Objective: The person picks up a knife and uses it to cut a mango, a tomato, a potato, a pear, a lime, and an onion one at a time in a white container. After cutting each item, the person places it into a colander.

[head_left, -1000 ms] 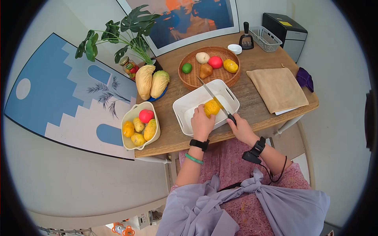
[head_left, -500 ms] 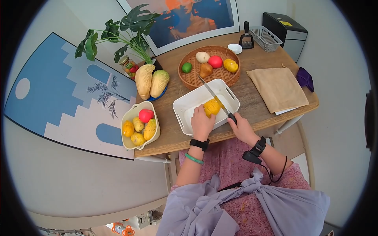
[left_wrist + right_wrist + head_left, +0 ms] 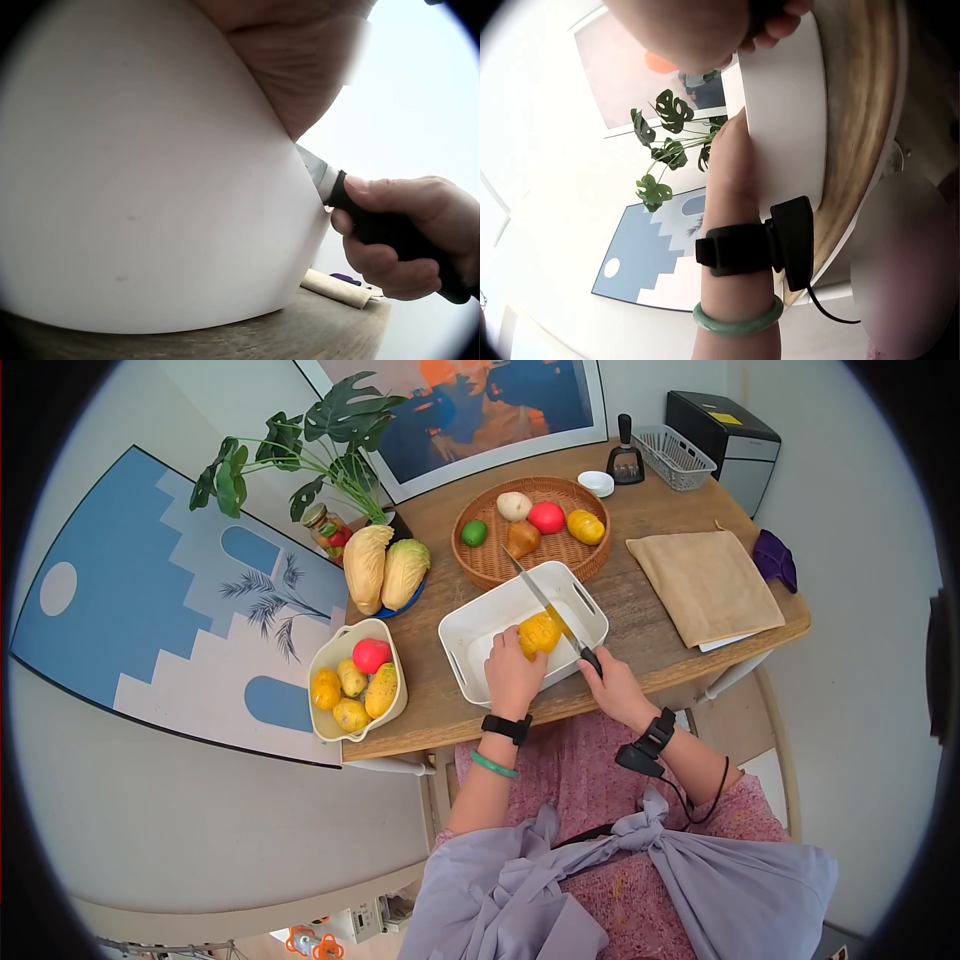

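Left hand [image 3: 515,678]: fingers curled over the near left side of a yellow fruit [image 3: 541,633], holding it in the white tub [image 3: 476,637]. Right hand [image 3: 616,688]: fingers closed round the black handle of a knife [image 3: 551,609]; left wrist view confirms the grip, thumb along the handle. Blade lies at the fruit's right side, tip toward the wicker tray [image 3: 493,559]; depth of any cut cannot be told. Tub on wooden worktop [image 3: 637,622]; cream basket [image 3: 342,643] of produce to its left, tan cloth bag [image 3: 705,588] to its right
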Demonstrator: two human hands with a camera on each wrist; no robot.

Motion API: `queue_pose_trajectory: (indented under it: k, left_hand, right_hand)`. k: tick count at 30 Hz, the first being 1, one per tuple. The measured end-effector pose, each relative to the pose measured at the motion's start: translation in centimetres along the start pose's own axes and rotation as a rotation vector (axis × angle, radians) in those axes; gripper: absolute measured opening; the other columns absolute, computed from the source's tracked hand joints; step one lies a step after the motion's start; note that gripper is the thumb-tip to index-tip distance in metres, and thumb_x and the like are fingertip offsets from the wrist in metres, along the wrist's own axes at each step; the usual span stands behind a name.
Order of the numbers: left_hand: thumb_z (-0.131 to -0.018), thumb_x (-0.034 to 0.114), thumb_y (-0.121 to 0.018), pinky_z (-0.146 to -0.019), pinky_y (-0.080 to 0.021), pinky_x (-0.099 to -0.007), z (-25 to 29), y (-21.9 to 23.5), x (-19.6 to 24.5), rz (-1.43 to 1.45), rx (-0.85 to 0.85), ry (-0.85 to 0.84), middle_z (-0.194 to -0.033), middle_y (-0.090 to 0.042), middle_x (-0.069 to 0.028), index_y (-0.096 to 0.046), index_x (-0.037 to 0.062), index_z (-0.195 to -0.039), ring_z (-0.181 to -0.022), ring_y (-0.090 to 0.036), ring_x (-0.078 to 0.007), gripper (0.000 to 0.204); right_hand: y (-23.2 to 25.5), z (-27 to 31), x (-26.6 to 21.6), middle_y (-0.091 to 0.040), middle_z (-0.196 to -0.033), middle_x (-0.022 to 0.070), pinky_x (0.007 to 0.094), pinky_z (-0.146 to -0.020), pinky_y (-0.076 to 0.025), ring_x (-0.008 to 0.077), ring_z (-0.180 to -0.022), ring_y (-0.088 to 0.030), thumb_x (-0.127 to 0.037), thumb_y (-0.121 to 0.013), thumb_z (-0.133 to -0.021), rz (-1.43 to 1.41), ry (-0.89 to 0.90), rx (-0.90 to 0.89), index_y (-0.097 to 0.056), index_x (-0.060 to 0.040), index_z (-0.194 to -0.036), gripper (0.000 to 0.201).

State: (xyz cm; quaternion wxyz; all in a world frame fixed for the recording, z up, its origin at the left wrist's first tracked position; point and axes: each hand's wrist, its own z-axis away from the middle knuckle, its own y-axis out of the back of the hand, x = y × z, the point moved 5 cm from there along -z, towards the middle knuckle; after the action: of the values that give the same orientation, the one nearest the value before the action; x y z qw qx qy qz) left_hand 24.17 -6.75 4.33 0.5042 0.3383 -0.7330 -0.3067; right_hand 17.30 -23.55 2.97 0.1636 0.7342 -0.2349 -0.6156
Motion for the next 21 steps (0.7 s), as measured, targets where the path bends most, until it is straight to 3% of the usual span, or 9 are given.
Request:
queue_pose_trajectory:
  k: [21]
  left_hand:
    - [-0.075, 0.023, -0.069, -0.081, -0.051, -0.0448, -0.03, -0.12, -0.05, 0.001, -0.018, 0.023, -0.112, -0.058, -0.0187, -0.055, 0.0032, -0.119, -0.095, -0.061, -0.0381, 0.05]
  right_hand:
    - [-0.35, 0.02, 0.7, -0.06, -0.076, 0.0299, 0.0526, -0.065, -0.044, 0.0486, -0.077, -0.058, -0.029, -0.051, -0.097, 0.004, 0.012, -0.002, -0.048, 0.003, -0.094, 0.032]
